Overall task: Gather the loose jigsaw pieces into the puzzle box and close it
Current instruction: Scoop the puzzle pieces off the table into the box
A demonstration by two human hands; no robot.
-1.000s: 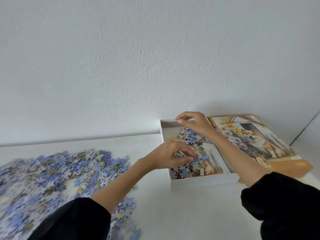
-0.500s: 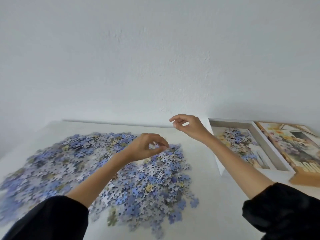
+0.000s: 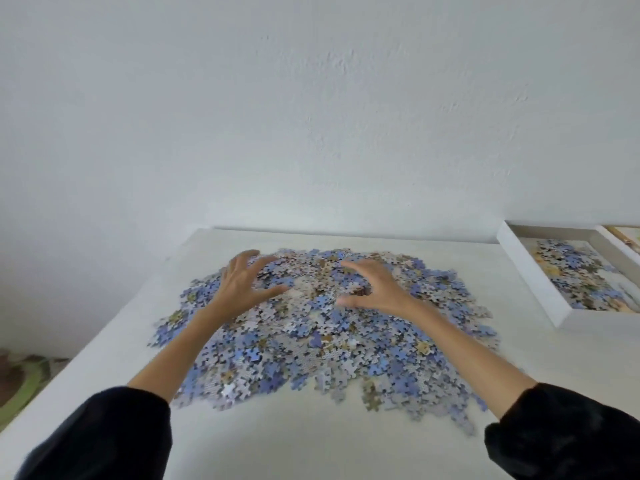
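Observation:
A wide heap of loose blue, grey and tan jigsaw pieces (image 3: 322,344) covers the middle of the white table (image 3: 311,441). My left hand (image 3: 242,285) hovers over the heap's far left part with fingers spread and nothing in it. My right hand (image 3: 374,289) is over the heap's far middle, fingers and thumb spread wide, also holding nothing. The two palms face each other. The white puzzle box base (image 3: 526,271) lies at the right edge with several pieces inside. Only a sliver of the picture lid (image 3: 627,237) shows beyond it.
A plain white wall rises right behind the table. The table's left edge drops to a floor with a green and brown rug (image 3: 20,379). Bare tabletop lies in front of the heap and between heap and box.
Both hands moved from the box leftward to the heap and spread open from their pinched shapes. The view swung left, so the box now sits at the right edge.

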